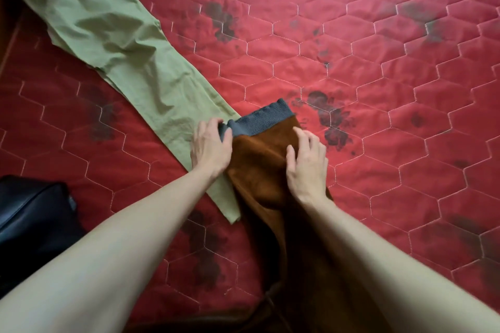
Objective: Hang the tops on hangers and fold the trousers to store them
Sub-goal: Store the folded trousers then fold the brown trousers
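**Brown trousers under both hands on red quilt**

Bare forearms filled the lower frame, reaching up to brown trousers [259, 170] of soft, suede-like cloth with a grey ribbed cuff [259, 121] at centre. No writing could be read. Left hand [211, 146] curled its fingers over the cuff's left end, gripping it. Right hand [307, 162] pressed spread, slightly bent fingers flat on the brown cloth. Green trousers [108, 40], thin and creased, lay diagonally from upper left, their lower end beneath the brown pair. Beneath lay a red hexagon-stitched quilt [378, 62]; a black bag [35, 211] sat lower left.
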`<state>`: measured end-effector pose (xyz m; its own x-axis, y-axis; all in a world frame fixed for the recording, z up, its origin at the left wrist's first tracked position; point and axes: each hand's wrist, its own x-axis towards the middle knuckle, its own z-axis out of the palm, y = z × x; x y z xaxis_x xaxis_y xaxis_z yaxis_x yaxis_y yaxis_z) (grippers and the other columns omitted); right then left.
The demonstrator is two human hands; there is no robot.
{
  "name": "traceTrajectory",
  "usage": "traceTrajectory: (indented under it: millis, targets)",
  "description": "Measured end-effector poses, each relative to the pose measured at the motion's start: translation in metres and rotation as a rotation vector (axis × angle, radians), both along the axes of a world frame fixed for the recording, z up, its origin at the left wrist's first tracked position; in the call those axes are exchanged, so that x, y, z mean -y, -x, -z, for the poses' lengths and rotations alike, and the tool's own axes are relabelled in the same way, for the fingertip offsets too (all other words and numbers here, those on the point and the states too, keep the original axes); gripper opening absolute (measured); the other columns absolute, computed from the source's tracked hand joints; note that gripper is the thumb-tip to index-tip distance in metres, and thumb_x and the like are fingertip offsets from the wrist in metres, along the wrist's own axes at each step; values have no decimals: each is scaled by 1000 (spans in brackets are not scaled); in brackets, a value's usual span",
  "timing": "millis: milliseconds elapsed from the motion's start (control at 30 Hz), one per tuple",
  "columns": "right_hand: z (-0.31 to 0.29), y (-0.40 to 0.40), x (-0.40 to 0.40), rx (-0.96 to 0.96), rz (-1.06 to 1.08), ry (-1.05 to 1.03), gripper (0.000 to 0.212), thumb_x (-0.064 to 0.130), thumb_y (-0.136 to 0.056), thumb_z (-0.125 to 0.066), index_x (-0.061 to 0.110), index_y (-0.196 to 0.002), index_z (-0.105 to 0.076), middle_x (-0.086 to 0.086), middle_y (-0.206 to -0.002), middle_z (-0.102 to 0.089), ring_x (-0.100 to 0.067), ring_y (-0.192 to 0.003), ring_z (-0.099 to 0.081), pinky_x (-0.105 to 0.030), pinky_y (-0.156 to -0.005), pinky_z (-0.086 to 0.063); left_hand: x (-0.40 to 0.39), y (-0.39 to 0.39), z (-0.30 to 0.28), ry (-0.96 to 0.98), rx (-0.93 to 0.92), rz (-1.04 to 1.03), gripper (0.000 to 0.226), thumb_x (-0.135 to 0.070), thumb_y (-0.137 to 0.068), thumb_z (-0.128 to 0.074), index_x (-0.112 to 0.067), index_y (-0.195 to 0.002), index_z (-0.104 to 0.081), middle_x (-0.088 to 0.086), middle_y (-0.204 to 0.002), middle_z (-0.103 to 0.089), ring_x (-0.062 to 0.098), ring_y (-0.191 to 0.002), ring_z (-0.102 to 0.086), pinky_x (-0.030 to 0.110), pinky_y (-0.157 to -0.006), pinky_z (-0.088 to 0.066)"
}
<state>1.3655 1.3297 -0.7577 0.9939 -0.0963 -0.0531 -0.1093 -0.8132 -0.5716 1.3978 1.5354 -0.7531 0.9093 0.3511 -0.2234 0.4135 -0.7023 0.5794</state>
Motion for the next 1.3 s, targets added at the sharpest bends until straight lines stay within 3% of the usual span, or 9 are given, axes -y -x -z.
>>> traceTrajectory:
  millis: [100,200,300,433,633,900,1033,1133,1300]
  targets:
    - [-1,-41,8,-212,25,-48,69,25,-101,-63,16,-161,-29,-12,-150,-50,-34,-135,-47,-48,-111,-41,5,-2,3,72,-89,109,48,-15,-98,-60,-16,-144,-44,12,-141,-56,34,-127,-55,41,-103,-44]
    - [0,-75,12,-442,64,-73,47,21,-96,-69,9,-138,-55,-17,-129,-66,-36,-125,-59,-40,-101,-47,3,-8,4,133,-22,53,41,-3,-94,-60,-11,-133,-49,12,-127,-61,34,-118,-58,34,-96,-42]
    - [3,-86,15,-329,26,19,24,15,-94,-69,4,-115,-65,-18,-120,-68,-37,-114,-62,-39,-93,-48,3,-14,3,139,120,-42,35,-1,-94,-60,-7,-128,-53,13,-123,-61,33,-114,-59,35,-97,-41]
    - [13,-70,13,-234,3,-40,35,22,-100,-66,10,-132,-56,-14,-127,-61,-33,-116,-60,-42,-98,-49,22,2,7,-150,213,-84,43,-11,-97,-57,-12,-139,-50,14,-134,-49,32,-119,-52,43,-102,-43]
    - [34,6,21,122,-388,193,53,16,-107,-50,8,-159,-41,-14,-165,-38,-31,-154,-34,-47,-121,-35,94,85,29,-379,128,475,57,-33,-102,-46,-7,-153,-46,19,-162,-38,35,-151,-35,50,-123,-29]
    - [61,86,91,-135,-377,398,68,58,-108,-20,32,-168,-1,5,-176,3,-13,-162,5,-46,-131,-12,48,93,52,-575,-53,768,85,-70,-99,-24,-25,-167,-1,11,-174,6,32,-161,6,51,-129,-7]
    - [53,105,100,-181,-387,413,66,56,-108,-19,32,-168,-2,5,-176,4,-14,-162,5,-49,-131,-14,75,113,37,-561,-42,667,72,-52,-106,-33,-22,-167,-10,13,-174,-3,35,-160,-1,54,-127,-12]
    - [47,136,105,-194,-406,362,65,55,-109,-21,32,-168,-6,6,-176,3,-12,-162,6,-47,-131,-14,97,154,31,-510,90,826,63,-46,-106,-35,-21,-164,-27,12,-173,-15,33,-160,-13,55,-126,-18]
    - [53,229,142,-141,-471,360,66,55,-110,-25,29,-168,-9,4,-176,-2,-17,-162,-4,-50,-128,-19,108,238,39,-477,116,1076,71,-46,-103,-45,-25,-166,-20,11,-174,-9,31,-161,-8,53,-128,-16]
